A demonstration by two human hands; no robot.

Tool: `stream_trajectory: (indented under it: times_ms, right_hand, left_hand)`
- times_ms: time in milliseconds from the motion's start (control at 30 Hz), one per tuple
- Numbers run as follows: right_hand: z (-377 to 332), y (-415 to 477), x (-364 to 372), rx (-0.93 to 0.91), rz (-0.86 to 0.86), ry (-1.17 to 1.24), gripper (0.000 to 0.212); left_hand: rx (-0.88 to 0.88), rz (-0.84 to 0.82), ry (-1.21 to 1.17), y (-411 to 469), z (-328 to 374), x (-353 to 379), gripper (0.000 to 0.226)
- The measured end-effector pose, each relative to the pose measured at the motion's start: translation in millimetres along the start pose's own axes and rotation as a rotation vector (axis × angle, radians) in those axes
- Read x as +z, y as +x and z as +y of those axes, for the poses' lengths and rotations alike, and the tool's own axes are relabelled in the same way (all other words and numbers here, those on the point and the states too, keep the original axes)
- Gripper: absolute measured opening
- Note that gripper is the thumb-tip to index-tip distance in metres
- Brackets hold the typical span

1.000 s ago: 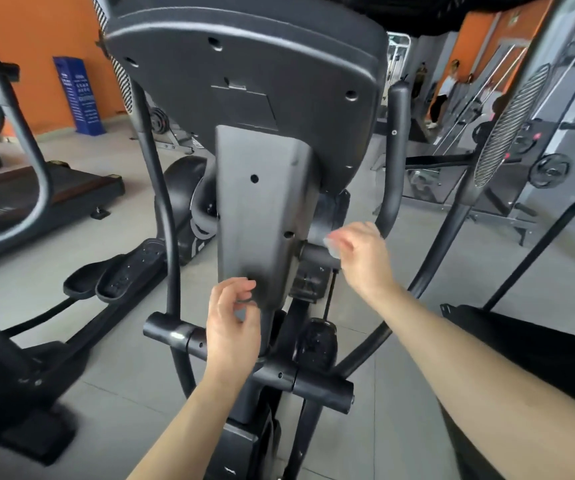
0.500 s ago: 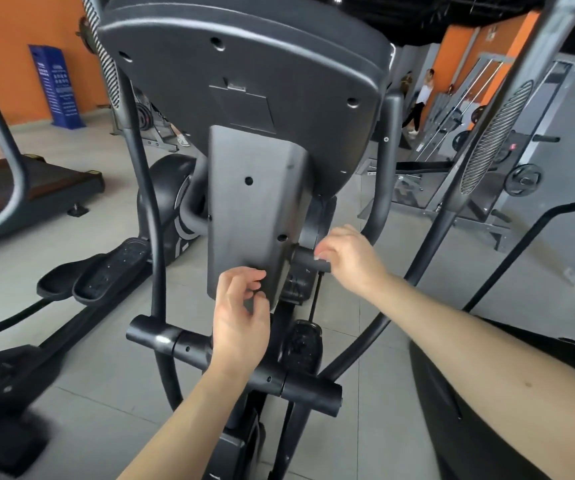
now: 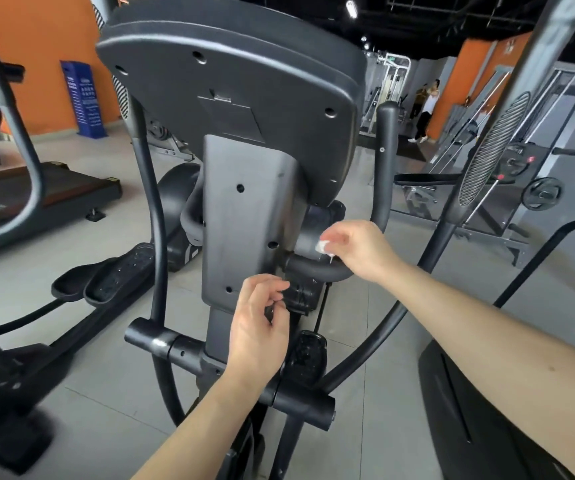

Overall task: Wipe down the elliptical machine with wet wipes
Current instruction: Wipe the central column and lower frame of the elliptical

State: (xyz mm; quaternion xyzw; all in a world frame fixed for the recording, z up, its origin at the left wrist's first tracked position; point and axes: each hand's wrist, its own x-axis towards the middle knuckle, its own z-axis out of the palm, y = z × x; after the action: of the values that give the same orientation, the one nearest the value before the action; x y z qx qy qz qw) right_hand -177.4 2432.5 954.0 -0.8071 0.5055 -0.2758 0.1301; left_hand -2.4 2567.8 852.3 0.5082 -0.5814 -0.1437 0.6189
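The right hand (image 3: 359, 252) pinches a small balled wet wipe (image 3: 322, 245) just right of the elliptical machine (image 3: 230, 81) centre post (image 3: 244, 216), above the curved handlebar (image 3: 314, 270) jutting from that post. The left hand (image 3: 258, 327) hangs before the post's lower edge, fingers loosely curled, apparently holding nothing. The wiping looks midway: no sheen shows which parts are done, and much probably remains.

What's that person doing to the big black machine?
Someone is cleaning a black elliptical machine in a gym. Their right hand pinches a small crumpled white wet wipe just above the short black curved bar beside the grey centre column. Their left hand hovers by the column's lower edge, fingers loosely curled, holding nothing I can see.
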Motion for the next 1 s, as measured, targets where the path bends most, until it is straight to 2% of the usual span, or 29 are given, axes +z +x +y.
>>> stream_trajectory:
  times_ms: [67,133,300,500,667,867,1000]
  right_hand:
    - [-4,3,10,-0.043,-0.053,-0.007,0.004]
    - [-3,-1,18,-0.08,-0.123,-0.087,0.007]
    - [3,2,-8,-0.101,-0.28,-0.265,0.008]
    - [-13,4,10,-0.19,-0.238,-0.209,0.01]
    - [1,8,-21,-0.105,-0.362,-0.306,0.008]
    - [-6,18,2,-0.107,-0.297,-0.186,0.006]
    - [1,13,-13,-0.093,-0.396,-0.238,0.012]
  left_hand:
    - [-0.009,-0.018,-0.004,-1,2,5,0.04]
    - [0.001,-0.021,0.0,0,4,7,0.041]
    - [0.001,-0.004,0.008,0,6,9,0.04]
    - [-0.05,0.005,-0.021,0,14,6,0.044]
    - [-0.084,0.006,-0.021,0,16,6,0.046]
    - [-0.103,0.004,-0.022,-2,14,14,0.044]
    - [-0.097,0.004,-0.011,-3,14,17,0.043]
